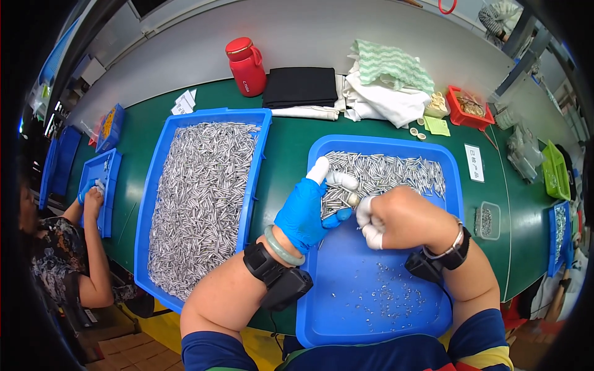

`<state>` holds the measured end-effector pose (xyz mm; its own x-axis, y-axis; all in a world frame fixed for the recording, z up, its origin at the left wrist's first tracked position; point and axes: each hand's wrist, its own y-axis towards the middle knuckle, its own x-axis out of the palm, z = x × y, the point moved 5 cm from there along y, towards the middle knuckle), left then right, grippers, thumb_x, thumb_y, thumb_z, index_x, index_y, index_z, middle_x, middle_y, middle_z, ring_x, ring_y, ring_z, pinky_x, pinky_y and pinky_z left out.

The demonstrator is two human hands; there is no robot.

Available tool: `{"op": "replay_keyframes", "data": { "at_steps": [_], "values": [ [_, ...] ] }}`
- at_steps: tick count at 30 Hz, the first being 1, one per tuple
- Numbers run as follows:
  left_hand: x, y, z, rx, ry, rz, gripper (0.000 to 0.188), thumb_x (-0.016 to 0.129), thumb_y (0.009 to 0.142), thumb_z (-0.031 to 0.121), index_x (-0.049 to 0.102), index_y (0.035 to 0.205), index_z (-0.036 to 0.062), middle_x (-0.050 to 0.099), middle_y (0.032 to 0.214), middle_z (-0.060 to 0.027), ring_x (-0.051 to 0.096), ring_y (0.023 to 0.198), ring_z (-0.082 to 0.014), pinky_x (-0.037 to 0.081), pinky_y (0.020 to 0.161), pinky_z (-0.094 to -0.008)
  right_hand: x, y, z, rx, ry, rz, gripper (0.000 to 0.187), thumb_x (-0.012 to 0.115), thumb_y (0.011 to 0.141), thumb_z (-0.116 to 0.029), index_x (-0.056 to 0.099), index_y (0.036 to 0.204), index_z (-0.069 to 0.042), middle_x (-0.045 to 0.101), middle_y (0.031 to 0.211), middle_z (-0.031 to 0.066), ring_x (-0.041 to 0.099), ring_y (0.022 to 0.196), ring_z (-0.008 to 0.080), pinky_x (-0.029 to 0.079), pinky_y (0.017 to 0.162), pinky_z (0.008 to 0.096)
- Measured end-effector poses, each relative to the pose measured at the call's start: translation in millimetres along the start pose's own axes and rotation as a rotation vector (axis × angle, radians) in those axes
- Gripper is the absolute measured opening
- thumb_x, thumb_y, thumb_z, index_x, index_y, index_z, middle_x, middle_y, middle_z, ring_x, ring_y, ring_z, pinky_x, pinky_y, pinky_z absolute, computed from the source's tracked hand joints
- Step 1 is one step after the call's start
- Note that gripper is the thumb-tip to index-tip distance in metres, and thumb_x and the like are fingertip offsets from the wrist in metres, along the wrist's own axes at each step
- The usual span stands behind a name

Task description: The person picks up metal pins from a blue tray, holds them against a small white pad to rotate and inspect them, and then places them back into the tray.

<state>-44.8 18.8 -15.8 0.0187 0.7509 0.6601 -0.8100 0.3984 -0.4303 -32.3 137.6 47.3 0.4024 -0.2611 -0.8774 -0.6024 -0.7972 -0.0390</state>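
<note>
Gloved left hand (pixel 304 211) just beside curled right hand (pixel 396 216)

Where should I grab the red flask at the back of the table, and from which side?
Probably by the handle of the red flask, coming from its right, above the folded black cloth. The handle juts out on that side near the top, and the flask stands upright with the grey partition behind it, so the back looks harder to reach.
</note>
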Motion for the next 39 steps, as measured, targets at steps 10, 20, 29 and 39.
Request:
{"op": "replay_keyframes", "data": {
  "at_steps": [10, 20, 29, 39],
  "values": [
    [3, 6, -19, -0.101, -0.076, -0.073, 0.043, 0.034, 0.091, 0.043, 0.06, 0.085, 0.0085, 0.059, 0.076, -0.0026, 0.054, 0.065, -0.0101, 0.044, 0.052, -0.0202, -13, -3, 14, 0.176, 0.572, 0.429, 0.018, 0.062, 0.074, -0.004, 0.061, 0.092, -0.003, 0.052, 0.055, -0.0012, 0.048, 0.05, 0.0039, 0.039, 0.048, 0.0189],
    [5, -1, -3, -0.055, -0.001, -0.103, 0.045, 0.033, 0.092, 0.042, 0.06, 0.083, 0.0077, 0.059, 0.073, -0.0057, 0.053, 0.06, -0.011, 0.042, 0.05, -0.0192, 0, -7, 45, 0.232, 0.745, 0.495, 0.015, 0.058, 0.079, -0.003, 0.06, 0.093, -0.001, 0.052, 0.063, -0.0048, 0.044, 0.054, 0.0, 0.036, 0.048, 0.0159],
    [-50, -25, 104, 0.477, -0.183, 0.226, 0.037, 0.041, 0.089, 0.039, 0.059, 0.083, 0.0073, 0.059, 0.068, -0.0068, 0.052, 0.054, -0.0147, 0.036, 0.041, -0.0213, 9, -6, 53, 0.254, 0.698, 0.45, 0.013, 0.059, 0.079, -0.003, 0.061, 0.091, -0.001, 0.051, 0.062, -0.0061, 0.041, 0.053, -0.0002, 0.034, 0.048, 0.0158],
    [-154, -148, 166, 0.623, 0.431, 0.563, 0.032, 0.046, 0.089, 0.032, 0.061, 0.091, 0.0047, 0.06, 0.075, -0.0071, 0.056, 0.066, -0.0162, 0.042, 0.051, -0.0242, 3, -5, 55, 0.235, 0.627, 0.437, 0.011, 0.059, 0.078, -0.004, 0.062, 0.089, -0.001, 0.05, 0.06, -0.0059, 0.04, 0.052, 0.0005, 0.034, 0.047, 0.0168]
  ]
}}
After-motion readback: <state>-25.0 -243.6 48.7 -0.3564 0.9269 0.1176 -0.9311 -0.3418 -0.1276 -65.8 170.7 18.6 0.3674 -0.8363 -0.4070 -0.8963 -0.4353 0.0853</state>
